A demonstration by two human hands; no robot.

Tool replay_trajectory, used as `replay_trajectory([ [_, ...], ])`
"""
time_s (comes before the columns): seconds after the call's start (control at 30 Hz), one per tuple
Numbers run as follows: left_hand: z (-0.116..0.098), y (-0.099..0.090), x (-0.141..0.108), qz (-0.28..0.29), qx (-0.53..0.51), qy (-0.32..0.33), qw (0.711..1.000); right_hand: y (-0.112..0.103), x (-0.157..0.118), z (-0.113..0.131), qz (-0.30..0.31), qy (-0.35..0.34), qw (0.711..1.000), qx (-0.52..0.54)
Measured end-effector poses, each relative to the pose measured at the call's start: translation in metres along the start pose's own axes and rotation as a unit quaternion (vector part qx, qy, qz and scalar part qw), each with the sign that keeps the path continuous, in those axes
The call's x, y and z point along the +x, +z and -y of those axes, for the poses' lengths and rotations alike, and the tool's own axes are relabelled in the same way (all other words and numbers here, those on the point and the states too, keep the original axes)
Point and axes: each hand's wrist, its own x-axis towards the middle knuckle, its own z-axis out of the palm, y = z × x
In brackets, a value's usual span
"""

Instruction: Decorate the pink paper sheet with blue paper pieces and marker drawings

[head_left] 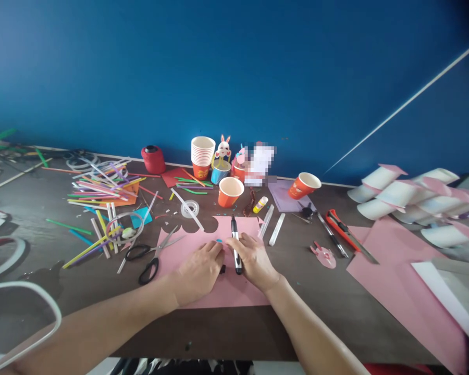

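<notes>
My right hand (258, 263) is closed around a black-and-white marker pen (235, 237), which points away from me over a sheet of pink paper (234, 294). Close beside it, my left hand (201, 271) rests on the same paper with its fingers bent together. What they pinch, if anything, is hidden; a small blue spot (219, 240) shows by the fingertips and a little black object lies between the hands. The far edge of the paper has rounded cut-outs. Black-handled scissors (152, 258) lie across its left side.
Drinking straws (105, 187) are heaped at the left. Behind the paper stand an orange paper cup (231, 192), a stack of cups (202, 156) and a rabbit figure (223, 151). A glue stick (260, 204), a red utility knife (344, 232) and paper rolls (398, 195) lie rightward.
</notes>
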Motion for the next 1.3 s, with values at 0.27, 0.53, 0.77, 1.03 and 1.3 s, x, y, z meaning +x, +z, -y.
replay_trajectory([
  [0.27,0.002,-0.001,0.002,-0.006,-0.019,-0.006,1.000,0.000,-0.007,-0.005,-0.075,0.069,0.992,0.078],
  [0.53,0.003,-0.007,0.010,0.004,-0.035,-0.031,0.999,0.001,-0.006,-0.003,-0.035,0.063,0.997,0.016],
  [0.77,0.001,-0.002,0.013,-0.004,-0.003,-0.052,0.999,-0.016,-0.009,0.006,-0.147,0.149,0.966,0.149],
  [1.03,0.000,-0.002,0.004,-0.015,-0.012,-0.042,0.999,-0.022,0.006,-0.005,-0.244,0.184,0.907,0.288],
  [1.3,-0.003,-0.005,0.003,-0.007,-0.003,-0.032,0.999,0.012,0.006,-0.022,-0.254,0.261,0.864,0.347],
])
